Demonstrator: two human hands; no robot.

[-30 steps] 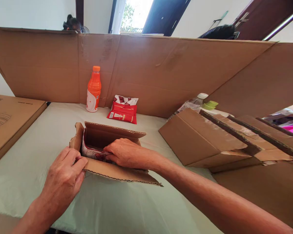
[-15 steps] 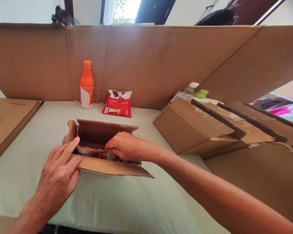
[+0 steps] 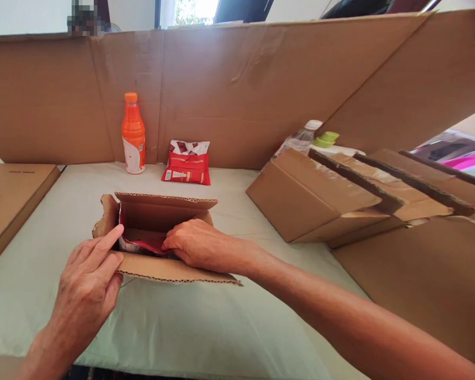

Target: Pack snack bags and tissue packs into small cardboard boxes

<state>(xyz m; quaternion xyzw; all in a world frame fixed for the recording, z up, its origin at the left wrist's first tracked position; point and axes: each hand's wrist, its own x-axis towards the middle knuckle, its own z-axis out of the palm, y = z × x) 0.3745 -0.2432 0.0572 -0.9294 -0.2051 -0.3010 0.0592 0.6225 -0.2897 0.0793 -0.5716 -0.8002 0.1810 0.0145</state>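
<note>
A small cardboard box (image 3: 166,210) stands on the cloth-covered surface with its top flaps spread. My left hand (image 3: 85,277) holds its near left corner, with fingers over the front flap (image 3: 178,272) and thumb below it. Inside the box is a red and white packet (image 3: 152,244) with a glossy red inner edge showing; its lower part is hidden. My right hand (image 3: 198,245) reaches into the box, fingers closed on the packet's upper edge. Behind the box lie a red and white snack packet (image 3: 188,163) and an upright orange drink bottle (image 3: 133,137).
A tall cardboard wall (image 3: 221,95) runs along the back. To the right stand a tilted carton (image 3: 301,195) and other open cartons, with a clear bottle (image 3: 301,140) and a green cap (image 3: 326,139) behind. A flat cardboard box (image 3: 16,195) lies at left.
My right hand has shifted the packet's upper edge, so more of its red inner side shows. My left hand keeps its hold on the corner. The view has moved slightly.
</note>
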